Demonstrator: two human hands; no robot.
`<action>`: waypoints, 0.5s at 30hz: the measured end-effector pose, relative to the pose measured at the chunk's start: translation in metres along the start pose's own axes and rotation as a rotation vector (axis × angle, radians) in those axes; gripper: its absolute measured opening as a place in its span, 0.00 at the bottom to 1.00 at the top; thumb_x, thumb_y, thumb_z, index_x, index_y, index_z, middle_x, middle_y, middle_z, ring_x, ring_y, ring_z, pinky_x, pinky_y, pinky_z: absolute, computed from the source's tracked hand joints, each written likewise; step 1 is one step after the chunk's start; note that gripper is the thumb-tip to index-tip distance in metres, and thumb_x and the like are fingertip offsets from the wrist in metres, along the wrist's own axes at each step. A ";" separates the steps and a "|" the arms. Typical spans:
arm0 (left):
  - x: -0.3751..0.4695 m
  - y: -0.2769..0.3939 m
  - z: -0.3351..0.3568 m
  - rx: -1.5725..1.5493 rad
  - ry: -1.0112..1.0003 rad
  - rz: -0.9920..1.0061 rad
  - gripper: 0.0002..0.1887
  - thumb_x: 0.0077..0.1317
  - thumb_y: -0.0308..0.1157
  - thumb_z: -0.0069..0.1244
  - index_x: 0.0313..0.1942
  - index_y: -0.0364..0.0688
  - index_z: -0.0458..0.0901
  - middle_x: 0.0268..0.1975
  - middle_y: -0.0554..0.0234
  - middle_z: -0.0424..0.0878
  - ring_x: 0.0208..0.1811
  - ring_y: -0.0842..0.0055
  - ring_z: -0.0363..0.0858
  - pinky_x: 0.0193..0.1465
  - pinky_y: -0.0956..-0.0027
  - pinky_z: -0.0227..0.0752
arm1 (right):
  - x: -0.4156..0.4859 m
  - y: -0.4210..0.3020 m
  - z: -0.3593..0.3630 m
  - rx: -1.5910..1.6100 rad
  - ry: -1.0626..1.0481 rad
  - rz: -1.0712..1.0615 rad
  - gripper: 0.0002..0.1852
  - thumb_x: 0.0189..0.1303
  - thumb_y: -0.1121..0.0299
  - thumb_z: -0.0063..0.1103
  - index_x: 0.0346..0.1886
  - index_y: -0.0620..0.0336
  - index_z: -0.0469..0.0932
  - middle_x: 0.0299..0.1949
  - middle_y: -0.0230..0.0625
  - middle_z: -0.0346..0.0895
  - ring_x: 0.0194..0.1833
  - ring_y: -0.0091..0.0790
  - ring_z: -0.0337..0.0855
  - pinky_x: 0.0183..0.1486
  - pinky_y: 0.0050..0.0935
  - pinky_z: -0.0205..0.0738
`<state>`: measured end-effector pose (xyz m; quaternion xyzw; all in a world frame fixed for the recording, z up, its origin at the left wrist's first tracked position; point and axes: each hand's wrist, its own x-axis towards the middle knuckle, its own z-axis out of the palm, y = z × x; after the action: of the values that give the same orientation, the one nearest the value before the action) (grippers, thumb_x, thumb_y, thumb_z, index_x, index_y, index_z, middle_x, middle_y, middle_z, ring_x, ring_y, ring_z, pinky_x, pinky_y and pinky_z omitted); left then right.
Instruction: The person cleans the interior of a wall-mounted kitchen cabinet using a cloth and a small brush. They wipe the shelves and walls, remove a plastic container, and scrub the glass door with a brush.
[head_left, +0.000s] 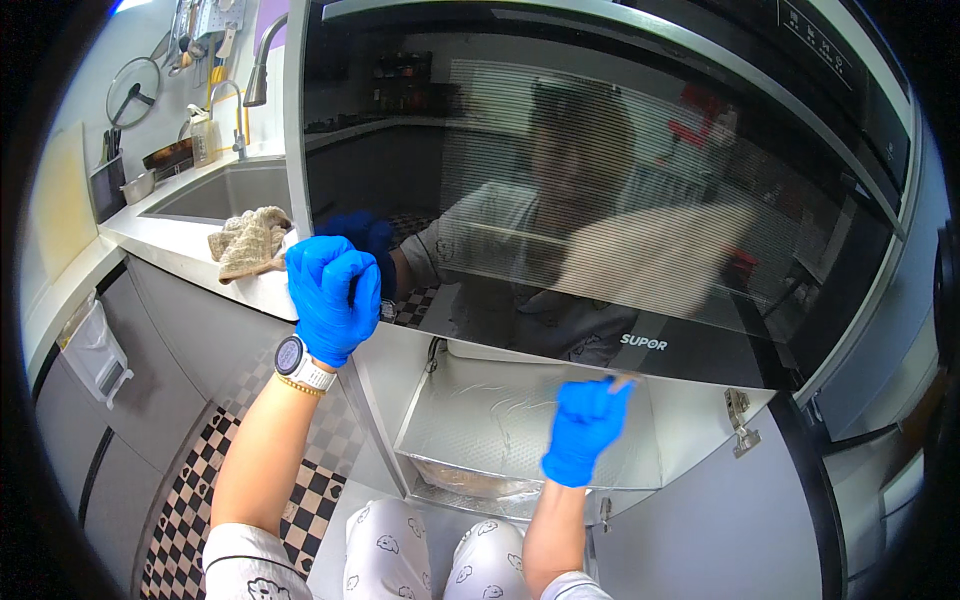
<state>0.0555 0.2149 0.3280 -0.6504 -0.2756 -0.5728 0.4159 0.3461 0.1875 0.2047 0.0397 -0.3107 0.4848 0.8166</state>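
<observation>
My left hand (334, 300), in a blue glove, is raised with its fingers curled in beside the lower left corner of a black glass-fronted built-in Supor appliance (525, 247). Nothing shows in that fist. My right hand (589, 427), also blue-gloved and blurred by motion, is curled just below the appliance's bottom edge. A small tan blur shows at its fingertips; what it is cannot be told. Behind and under this hand lies the open cabinet, its base covered with a silvery embossed liner (517, 420). A crumpled beige cloth (251, 240) lies on the counter near my left hand.
At right the grey cabinet door (705, 517) stands swung out on metal hinges (741, 424). A sink (225, 191) with a pull-down faucet (257, 79) is at upper left. A white hanging bin (97, 352) is on the left cabinet. My knees (435, 551) are close to the cabinet.
</observation>
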 end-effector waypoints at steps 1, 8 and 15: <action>0.000 0.000 0.000 0.005 0.010 0.003 0.12 0.56 0.22 0.55 0.40 0.45 0.76 0.41 0.57 0.74 0.43 0.61 0.73 0.48 0.60 0.66 | 0.004 -0.016 -0.006 0.057 -0.012 -0.050 0.26 0.78 0.54 0.37 0.18 0.49 0.54 0.13 0.22 0.44 0.16 0.22 0.43 0.23 0.28 0.42; -0.002 -0.002 0.002 -0.011 0.011 -0.028 0.12 0.56 0.24 0.57 0.40 0.47 0.78 0.41 0.58 0.75 0.43 0.61 0.74 0.47 0.60 0.67 | 0.007 -0.033 -0.012 -0.339 0.042 -0.183 0.23 0.76 0.57 0.42 0.19 0.49 0.58 0.15 0.22 0.48 0.18 0.20 0.47 0.24 0.28 0.44; -0.002 -0.003 0.001 0.002 0.004 -0.006 0.12 0.56 0.23 0.57 0.41 0.45 0.77 0.41 0.57 0.75 0.43 0.60 0.73 0.47 0.61 0.68 | -0.010 -0.023 0.024 -0.462 0.147 0.053 0.19 0.75 0.59 0.46 0.26 0.56 0.72 0.18 0.22 0.58 0.19 0.18 0.53 0.24 0.22 0.47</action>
<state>0.0529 0.2173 0.3264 -0.6480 -0.2772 -0.5751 0.4153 0.3506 0.1589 0.2242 -0.1914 -0.3540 0.4237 0.8115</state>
